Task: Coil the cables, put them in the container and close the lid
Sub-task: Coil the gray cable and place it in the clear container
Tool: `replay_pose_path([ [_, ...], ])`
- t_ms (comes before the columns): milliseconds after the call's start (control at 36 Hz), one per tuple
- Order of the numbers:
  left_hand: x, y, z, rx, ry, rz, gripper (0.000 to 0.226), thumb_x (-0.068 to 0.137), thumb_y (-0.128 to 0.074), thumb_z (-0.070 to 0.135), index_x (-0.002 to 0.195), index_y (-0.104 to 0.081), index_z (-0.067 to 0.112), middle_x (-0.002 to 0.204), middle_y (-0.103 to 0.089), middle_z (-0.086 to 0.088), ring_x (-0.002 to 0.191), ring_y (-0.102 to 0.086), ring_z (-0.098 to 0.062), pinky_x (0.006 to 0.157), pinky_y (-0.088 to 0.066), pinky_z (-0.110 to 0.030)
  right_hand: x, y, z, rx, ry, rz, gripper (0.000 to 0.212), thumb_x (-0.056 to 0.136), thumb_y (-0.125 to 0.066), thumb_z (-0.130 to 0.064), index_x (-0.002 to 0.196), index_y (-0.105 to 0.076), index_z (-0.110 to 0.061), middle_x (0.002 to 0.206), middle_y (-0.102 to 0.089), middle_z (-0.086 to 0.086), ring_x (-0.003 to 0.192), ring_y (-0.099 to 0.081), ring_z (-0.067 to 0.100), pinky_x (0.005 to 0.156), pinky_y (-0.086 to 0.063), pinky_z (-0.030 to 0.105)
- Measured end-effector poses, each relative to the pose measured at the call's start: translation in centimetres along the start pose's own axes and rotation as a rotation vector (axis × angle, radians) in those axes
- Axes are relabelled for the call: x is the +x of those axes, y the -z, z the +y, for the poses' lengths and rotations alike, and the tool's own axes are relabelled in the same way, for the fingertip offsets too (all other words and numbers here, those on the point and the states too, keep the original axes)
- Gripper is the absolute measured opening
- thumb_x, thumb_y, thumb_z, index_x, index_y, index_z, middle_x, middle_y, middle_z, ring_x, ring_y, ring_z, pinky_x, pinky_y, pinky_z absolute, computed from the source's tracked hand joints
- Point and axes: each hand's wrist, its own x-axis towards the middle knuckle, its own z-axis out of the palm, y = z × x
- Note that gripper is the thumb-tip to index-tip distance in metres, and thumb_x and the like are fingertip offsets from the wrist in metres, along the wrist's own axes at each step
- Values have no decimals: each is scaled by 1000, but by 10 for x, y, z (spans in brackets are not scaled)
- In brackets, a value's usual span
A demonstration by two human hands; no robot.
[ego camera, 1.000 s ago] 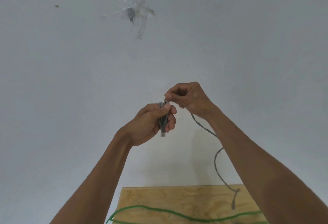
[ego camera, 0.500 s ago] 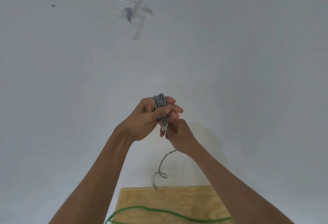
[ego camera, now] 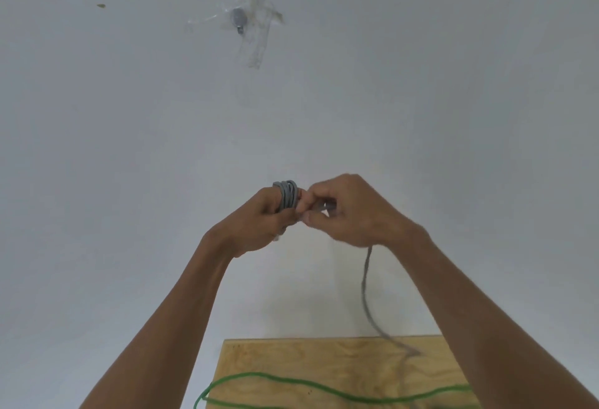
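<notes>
Right hand (ego camera: 353,210) now rising beside the coil (ego camera: 287,197), pinching grey cable; earlier below it. Left hand (ego camera: 259,223) gripping coil. Tail (ego camera: 366,285) trailing toward counter (ego camera: 291,363), swung right.

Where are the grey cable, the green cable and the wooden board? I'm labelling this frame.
grey cable (ego camera: 286,195): head view, on the coiled loops above the left hand.
green cable (ego camera: 291,382): head view, on its strand across the board.
wooden board (ego camera: 308,360): head view, on bare plywood.
</notes>
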Motion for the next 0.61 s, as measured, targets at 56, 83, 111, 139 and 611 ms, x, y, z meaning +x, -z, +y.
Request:
replay_pose_path([
  [56,-2,3,-3,-97,20,-44,19,93,-54,8,94,-61,-10,92,-60,-30,80,-62,-37,59,-44,-35,6,14,-4,64,16,-48,8,82,-75,-9,85,-74,-17,68,-72,-12,50,-57,8,54,-45,21],
  [83,-2,3,-4,-137,40,-81,22,93,-53,8,102,-60,-11,99,-66,-27,89,-67,-31,61,-46,-28,9,21,-6,109,21,-47,9,81,-77,-9,86,-74,-16,69,-72,-13,49,-53,7,53,-43,21],
  [111,-4,3,-4,-185,61,-113,23,93,-53,7,108,-59,-10,103,-70,-24,94,-69,-29,64,-48,-24,13,27,-6,163,23,-29,10,81,-79,-8,87,-75,-16,69,-71,-15,47,-50,5,53,-42,19],
  [139,-6,2,-4,-250,82,-141,24,92,-52,5,111,-58,-8,104,-71,-23,95,-69,-28,68,-50,-23,16,32,-6,216,28,-4,11,82,-78,-7,89,-75,-15,68,-70,-17,46,-47,2,52,-40,16],
  [611,-6,-25,17,-444,-36,-196,23,99,-47,16,93,-64,3,86,-73,-7,79,-63,-18,79,-49,-26,34,-8,33,845,-194,190,14,79,-75,-22,82,-76,-8,77,-65,14,74,-53,31,70,-51,35],
])
